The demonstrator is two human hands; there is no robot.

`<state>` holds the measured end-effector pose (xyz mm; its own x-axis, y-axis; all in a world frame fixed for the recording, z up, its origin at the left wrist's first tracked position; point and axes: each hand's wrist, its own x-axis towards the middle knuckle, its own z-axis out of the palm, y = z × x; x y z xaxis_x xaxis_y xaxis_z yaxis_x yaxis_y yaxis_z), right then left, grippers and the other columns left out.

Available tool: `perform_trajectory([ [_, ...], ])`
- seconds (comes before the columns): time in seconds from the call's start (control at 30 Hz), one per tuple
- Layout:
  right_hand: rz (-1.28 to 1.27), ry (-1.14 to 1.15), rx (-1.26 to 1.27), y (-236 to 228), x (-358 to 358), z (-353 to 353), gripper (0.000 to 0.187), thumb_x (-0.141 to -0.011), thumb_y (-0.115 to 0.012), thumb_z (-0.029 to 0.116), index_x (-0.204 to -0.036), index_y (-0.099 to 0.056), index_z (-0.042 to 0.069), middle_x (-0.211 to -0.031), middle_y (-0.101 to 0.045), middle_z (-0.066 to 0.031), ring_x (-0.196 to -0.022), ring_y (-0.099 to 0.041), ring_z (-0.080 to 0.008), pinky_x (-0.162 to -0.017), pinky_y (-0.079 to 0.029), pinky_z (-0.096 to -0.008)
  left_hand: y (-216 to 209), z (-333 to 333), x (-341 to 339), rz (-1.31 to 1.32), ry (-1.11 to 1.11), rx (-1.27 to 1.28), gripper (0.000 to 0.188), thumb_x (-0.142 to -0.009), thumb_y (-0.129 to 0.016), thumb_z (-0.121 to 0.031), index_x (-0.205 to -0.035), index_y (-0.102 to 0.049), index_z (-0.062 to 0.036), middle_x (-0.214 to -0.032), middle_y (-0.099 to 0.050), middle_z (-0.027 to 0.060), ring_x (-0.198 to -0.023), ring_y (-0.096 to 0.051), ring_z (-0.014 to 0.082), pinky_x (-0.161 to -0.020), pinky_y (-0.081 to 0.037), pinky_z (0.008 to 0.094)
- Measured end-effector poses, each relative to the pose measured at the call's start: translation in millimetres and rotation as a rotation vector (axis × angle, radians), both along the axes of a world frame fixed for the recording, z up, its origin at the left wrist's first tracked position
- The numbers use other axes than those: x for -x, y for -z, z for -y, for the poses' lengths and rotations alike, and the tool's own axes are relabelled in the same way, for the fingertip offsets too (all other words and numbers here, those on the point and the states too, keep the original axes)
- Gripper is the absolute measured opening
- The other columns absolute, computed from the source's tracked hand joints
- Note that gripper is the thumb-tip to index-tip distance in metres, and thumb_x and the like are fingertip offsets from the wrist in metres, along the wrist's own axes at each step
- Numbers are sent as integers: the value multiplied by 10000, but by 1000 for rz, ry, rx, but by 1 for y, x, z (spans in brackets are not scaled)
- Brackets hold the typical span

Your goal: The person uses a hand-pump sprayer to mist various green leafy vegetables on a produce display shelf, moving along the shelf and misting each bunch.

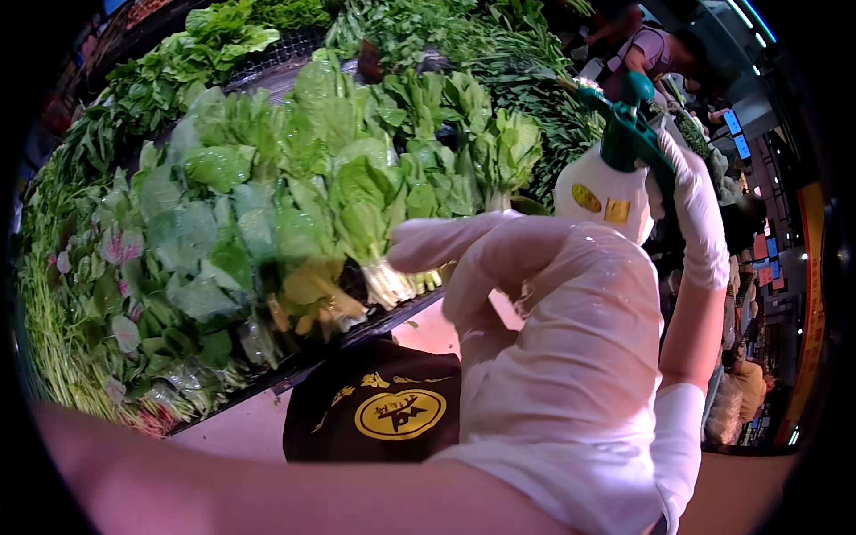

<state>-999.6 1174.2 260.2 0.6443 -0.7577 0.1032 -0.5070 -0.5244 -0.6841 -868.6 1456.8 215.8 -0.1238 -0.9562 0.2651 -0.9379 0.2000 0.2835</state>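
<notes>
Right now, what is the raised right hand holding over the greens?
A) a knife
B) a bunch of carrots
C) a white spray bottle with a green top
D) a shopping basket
C: the gloved right hand grips a white spray bottle with a green top, beside the leafy greens.

Shelf edge (374, 328): it ran dark across in front of me, sloping down to the left.
Bok choy (374, 201): bunches stood packed on the shelf, pale stalk ends toward me.
Leafy greens (169, 80): they lay heaped far left, up the display.
Purple-tinged leaves (120, 245): they sat at the near left among darker bunches.
Thin-stemmed greens (526, 85): they filled the far right of the display.
Apron (379, 406): it was dark with a yellow round emblem, below the shelf.
Another person (655, 49): they stood far right, beyond the greens.
</notes>
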Motion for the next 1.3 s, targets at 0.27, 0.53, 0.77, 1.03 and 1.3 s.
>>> perform_trajectory([
  [0.27, 100, -83, -133, -21, -20, 88, 420, -926, -472, 442, -831, -582, 48, -545, -419, 45, -418, -359, -58, -395, -295, -212, 20, 1, 5, -34, -66, -36, 141, -715, -581, -168, -780, -586, -43, -675, -535, 83, -647, -571, 232, -590, -451, 331],
  [0.53, 131, -156, -156, -4, -33, 159, 403, -933, -456, 430, -904, -604, 57, -558, -465, 42, -399, -370, -56, -370, -286, -210, 36, -28, 25, -68, -230, -29, 125, -717, -579, -160, -772, -589, -48, -684, -542, 82, -647, -574, 229, -584, -458, 323],
  [0.77, 114, -129, -137, -9, -33, 181, 406, -933, -447, 437, -881, -594, 63, -556, -467, 39, -396, -375, -62, -367, -294, -214, 46, -34, 56, -89, -336, 64, 112, -719, -577, -153, -764, -591, -52, -692, -548, 81, -647, -576, 227, -579, -463, 316],
  [1.03, 106, -131, -165, -6, -62, 189, 411, -934, -436, 445, -855, -582, 69, -554, -469, 36, -392, -381, -69, -363, -303, -217, 53, -27, 59, -98, -372, 69, 97, -721, -576, -145, -756, -594, -56, -701, -554, 80, -646, -579, 225, -572, -470, 308],
  [1.3, 97, -132, -224, -10, -67, 179, 417, -935, -426, 452, -828, -571, 76, -552, -471, 33, -389, -386, -76, -360, -312, -221, 58, -1, 46, -107, -265, 82, 83, -722, -574, -136, -747, -597, -61, -709, -561, 78, -646, -582, 222, -566, -476, 300],
])
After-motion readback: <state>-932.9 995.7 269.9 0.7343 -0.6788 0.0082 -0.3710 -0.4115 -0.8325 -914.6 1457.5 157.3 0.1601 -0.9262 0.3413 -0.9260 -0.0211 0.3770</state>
